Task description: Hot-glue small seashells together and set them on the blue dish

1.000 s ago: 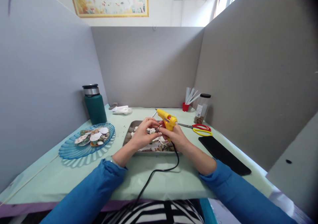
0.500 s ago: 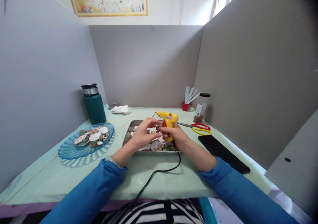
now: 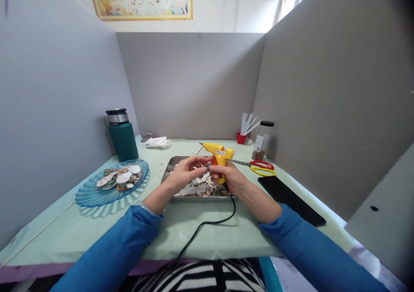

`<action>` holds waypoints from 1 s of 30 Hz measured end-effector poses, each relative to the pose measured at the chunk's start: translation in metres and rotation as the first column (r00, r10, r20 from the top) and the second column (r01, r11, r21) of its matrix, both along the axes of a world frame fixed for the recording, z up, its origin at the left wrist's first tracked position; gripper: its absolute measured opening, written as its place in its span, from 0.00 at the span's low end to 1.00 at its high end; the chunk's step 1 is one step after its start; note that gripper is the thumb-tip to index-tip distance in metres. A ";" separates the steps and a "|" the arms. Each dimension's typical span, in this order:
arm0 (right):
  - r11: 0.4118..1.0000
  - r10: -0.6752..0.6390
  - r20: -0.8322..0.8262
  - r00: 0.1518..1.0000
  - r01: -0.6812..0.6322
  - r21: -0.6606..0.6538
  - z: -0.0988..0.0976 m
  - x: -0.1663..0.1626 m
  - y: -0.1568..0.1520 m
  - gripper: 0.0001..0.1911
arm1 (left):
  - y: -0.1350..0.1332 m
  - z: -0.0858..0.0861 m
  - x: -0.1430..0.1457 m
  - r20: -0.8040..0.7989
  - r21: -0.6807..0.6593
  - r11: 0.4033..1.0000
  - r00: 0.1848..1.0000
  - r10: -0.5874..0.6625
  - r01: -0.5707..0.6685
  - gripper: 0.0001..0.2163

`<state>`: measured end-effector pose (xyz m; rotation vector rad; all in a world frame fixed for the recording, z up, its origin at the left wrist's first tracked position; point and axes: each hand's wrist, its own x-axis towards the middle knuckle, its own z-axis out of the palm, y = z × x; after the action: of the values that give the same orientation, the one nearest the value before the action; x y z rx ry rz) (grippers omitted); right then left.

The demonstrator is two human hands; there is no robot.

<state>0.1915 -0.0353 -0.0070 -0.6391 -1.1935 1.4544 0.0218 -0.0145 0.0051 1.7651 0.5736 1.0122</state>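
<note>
My right hand (image 3: 233, 179) is wrapped around the handle of a yellow glue gun (image 3: 220, 152), whose nozzle points left and whose small light glows orange. A black cord hangs from the handle. My left hand (image 3: 189, 171) has its thumb and fingers closed on a small dark piece, like a shell or pebble (image 3: 208, 166), right beside my right thumb. Fingers partly cover this piece. Beneath both hands lies a metal tray (image 3: 202, 199) holding many shells and stones (image 3: 196, 188).
On the left, a blue scalloped plate (image 3: 92, 197) carries a cluster of shells, with a green bottle (image 3: 123, 141) behind it. Scissors (image 3: 258, 167), a black phone-like slab (image 3: 291, 200), a clear jar (image 3: 262, 141) and a red cup of glue sticks (image 3: 241, 138) stand right. Grey partitions enclose the table.
My left hand has shifted slightly, its fingers bent differently around the small piece. The glue gun has tilted a little, its nozzle moving slightly left and up, and its light now shows.
</note>
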 end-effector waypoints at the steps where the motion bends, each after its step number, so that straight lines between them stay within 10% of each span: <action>1: 1.000 -0.008 0.007 1.000 0.008 0.002 0.001 0.000 -0.001 0.11 | 0.000 0.000 0.000 0.008 -0.005 1.000 1.000 -0.009 0.009 0.17; 30: 0.996 -0.080 0.146 0.986 0.074 0.045 0.005 0.000 -0.005 0.18 | 0.004 -0.005 0.002 0.075 -0.078 0.997 0.997 0.004 0.002 0.13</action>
<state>0.1918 -0.0401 -0.0018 -0.7685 -1.2946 1.3336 0.0237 -0.0108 0.0004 1.6512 0.5601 1.0385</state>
